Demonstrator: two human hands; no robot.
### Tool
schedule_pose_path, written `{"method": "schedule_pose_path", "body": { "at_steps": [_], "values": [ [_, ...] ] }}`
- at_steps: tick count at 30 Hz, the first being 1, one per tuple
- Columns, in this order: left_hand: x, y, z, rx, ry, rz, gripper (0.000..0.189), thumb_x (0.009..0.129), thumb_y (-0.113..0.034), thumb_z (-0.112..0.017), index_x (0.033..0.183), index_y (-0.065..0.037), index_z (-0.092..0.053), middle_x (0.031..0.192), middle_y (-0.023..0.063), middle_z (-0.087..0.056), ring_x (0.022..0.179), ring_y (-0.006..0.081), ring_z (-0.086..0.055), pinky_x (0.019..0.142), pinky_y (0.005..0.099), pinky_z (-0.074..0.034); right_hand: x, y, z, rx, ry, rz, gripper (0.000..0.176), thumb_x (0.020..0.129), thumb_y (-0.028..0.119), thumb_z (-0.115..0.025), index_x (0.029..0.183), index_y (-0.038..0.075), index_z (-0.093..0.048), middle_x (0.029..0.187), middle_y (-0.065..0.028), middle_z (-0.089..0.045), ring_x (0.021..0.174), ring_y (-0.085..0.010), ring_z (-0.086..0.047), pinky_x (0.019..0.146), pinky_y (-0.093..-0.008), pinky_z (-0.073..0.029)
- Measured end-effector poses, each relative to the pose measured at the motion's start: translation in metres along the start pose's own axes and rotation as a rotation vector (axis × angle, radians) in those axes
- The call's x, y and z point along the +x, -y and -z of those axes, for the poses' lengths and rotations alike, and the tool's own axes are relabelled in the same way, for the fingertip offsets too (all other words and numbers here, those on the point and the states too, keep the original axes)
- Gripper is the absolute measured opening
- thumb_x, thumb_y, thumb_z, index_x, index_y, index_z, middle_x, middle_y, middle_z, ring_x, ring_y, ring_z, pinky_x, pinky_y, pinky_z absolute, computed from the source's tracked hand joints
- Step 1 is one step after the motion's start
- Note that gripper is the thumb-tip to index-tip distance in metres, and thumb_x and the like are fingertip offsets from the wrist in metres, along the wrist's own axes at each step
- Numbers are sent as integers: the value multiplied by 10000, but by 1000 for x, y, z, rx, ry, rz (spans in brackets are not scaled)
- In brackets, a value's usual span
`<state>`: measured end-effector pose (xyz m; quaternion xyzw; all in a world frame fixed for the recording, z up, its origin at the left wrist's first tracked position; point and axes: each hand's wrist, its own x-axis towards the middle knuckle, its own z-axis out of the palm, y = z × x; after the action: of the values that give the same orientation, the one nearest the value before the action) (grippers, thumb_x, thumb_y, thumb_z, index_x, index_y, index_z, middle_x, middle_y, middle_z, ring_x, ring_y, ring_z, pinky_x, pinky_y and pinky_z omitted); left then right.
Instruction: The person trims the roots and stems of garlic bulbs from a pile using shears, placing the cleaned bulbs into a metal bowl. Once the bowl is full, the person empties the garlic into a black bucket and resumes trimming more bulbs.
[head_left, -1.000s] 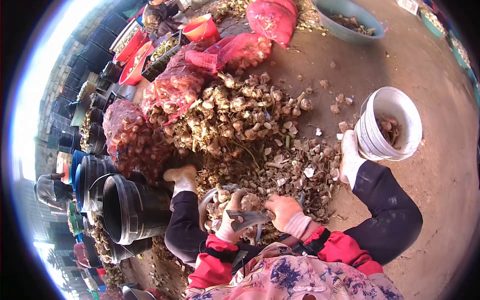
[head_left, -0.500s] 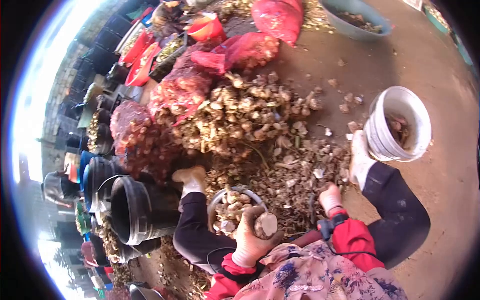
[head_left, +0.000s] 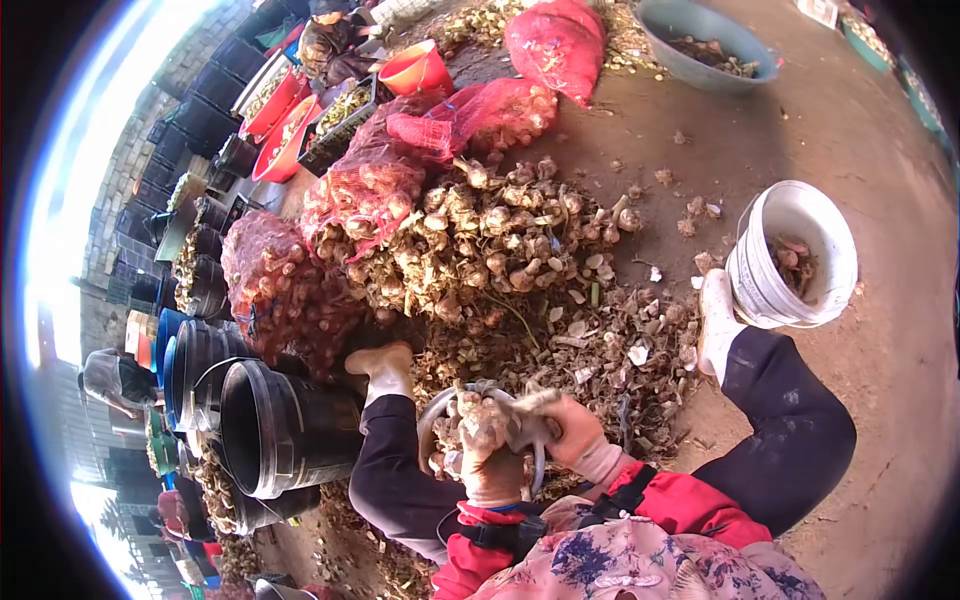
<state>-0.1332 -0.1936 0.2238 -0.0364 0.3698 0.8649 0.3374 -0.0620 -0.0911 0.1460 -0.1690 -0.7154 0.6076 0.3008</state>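
Observation:
My left hand, in a pale glove, is closed around a garlic bulb above a bucket between my legs. Garlic bulbs lie inside that bucket, partly hidden by my hands. Close on the right, my right hand is closed with its fingers against a greyish, blurred shape beside the bulb; I cannot make out what it holds. A heap of untrimmed garlic with stalks lies just beyond. Dry trimmings cover the ground between my feet.
A white bucket with scraps stands by my right foot. Black buckets stand left. Red net sacks of garlic lie behind the heap. Farther off are a red bucket, a grey-green basin and another person.
My right hand has moved left from over the trimmings to meet my left hand. The bulb with a white cut face is no longer seen in my left hand, which now holds a bulb upright.

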Motion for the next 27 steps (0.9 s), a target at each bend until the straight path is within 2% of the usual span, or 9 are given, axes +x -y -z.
{"method": "schedule_pose_path", "body": {
  "at_steps": [3,6,7,11,13,17,19,25,27],
  "values": [
    [-7,-14,-7,-9,84,-113,457,748,-170,-712,1158,-47,-554,1135,107,-586,1055,259,-592,854,371,-522,-21,-67,4,-25,311,-669,127,779,121,-648,899,88,-667,840,-74,-647,810,-211,-609,723,-332,-481],
    [-1,-51,21,-66,224,-269,440,739,-165,-719,1110,-41,-518,1028,86,-563,961,262,-596,841,352,-518,-68,-163,-3,-10,304,-918,227,696,80,-676,922,77,-658,868,-45,-677,793,-159,-614,762,-286,-500],
    [-4,-62,-1,219,-212,-329,418,742,-102,-698,1105,-47,-497,958,70,-539,881,205,-588,837,366,-515,-48,-118,-1,-40,296,-954,265,678,125,-735,924,60,-661,872,-43,-678,760,-154,-605,739,-295,-507],
    [3,-99,59,766,-264,-257,685,697,-77,-765,1287,-39,-417,1082,55,-573,950,186,-606,892,344,-499,-45,-110,-32,-184,443,-914,530,694,295,-771,1096,-13,-615,905,-134,-674,796,-224,-626,750,-331,-505],
    [7,-107,71,1750,-264,-232,670,656,-98,-770,1254,-34,-474,1101,114,-583,969,245,-616,897,346,-493,-52,-111,-52,-162,485,-1074,505,682,307,-733,1076,8,-630,946,-160,-690,889,-299,-651,826,-351,-501],
    [22,-96,102,2123,79,259,749,601,-197,-787,1289,-125,-501,1221,202,-535,1095,392,-564,943,437,-468,-41,-107,-62,-84,355,-1155,545,640,244,-767,1086,-28,-614,967,-175,-686,898,-286,-658,830,-345,-503],
    [29,-103,94,2125,562,469,831,674,-384,-792,1380,-126,-438,1235,221,-543,1161,379,-535,1000,411,-420,-35,-121,-57,-86,236,-953,491,629,150,-777,1062,-22,-621,880,-147,-682,788,-240,-652,758,-346,-523],
    [100,-101,132,1911,-233,197,525,748,-340,-717,1216,-131,-601,1127,169,-628,1043,342,-606,902,404,-480,19,-136,8,-1,12,-995,457,651,3,-771,1077,-23,-608,927,-80,-670,772,-198,-628,712,-332,-527],
    [135,-79,141,1884,-211,-11,457,770,-344,-688,1167,-125,-630,1111,173,-630,1033,346,-607,898,409,-480,34,-129,23,-99,16,-956,491,646,24,-782,1103,-29,-607,956,-91,-676,794,-196,-633,712,-324,-529]
  ]
}}
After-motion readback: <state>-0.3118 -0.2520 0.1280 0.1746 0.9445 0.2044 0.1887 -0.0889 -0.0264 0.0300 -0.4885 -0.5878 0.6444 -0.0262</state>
